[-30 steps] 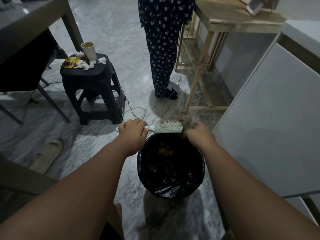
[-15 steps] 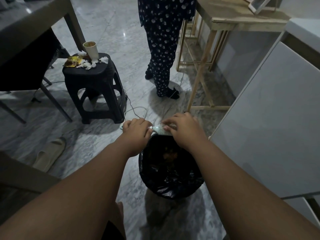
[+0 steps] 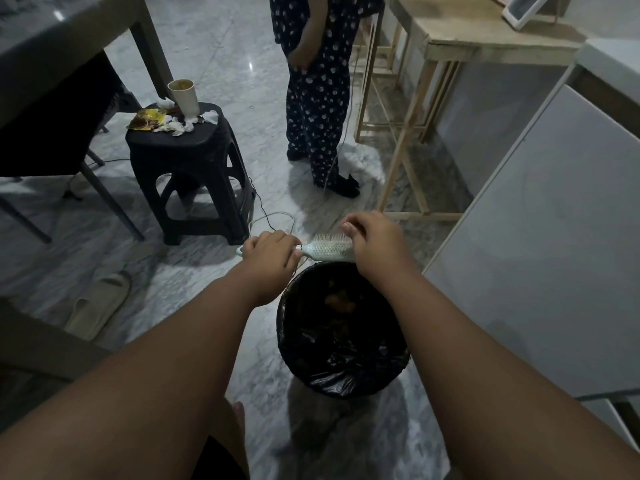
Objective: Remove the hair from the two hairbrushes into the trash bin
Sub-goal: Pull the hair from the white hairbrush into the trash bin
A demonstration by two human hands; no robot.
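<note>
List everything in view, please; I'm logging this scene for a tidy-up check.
hairbrush: one, pale green, held over the bin's far rim
trash bin: one, black liner, on the floor
stool: one, black, far left
paper cup: one, cream, on the stool
crumpled tissues: several, white, on the stool
slipper: one, beige, floor left
wooden table: one, light wood, far right
standing person: one, dark spotted clothes
left hand: grips the handle
right hand: fingers on the bristles

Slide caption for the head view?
Left hand grips pale green plastic hairbrush over black-lined trash bin; right hand picks at bristles.
</note>
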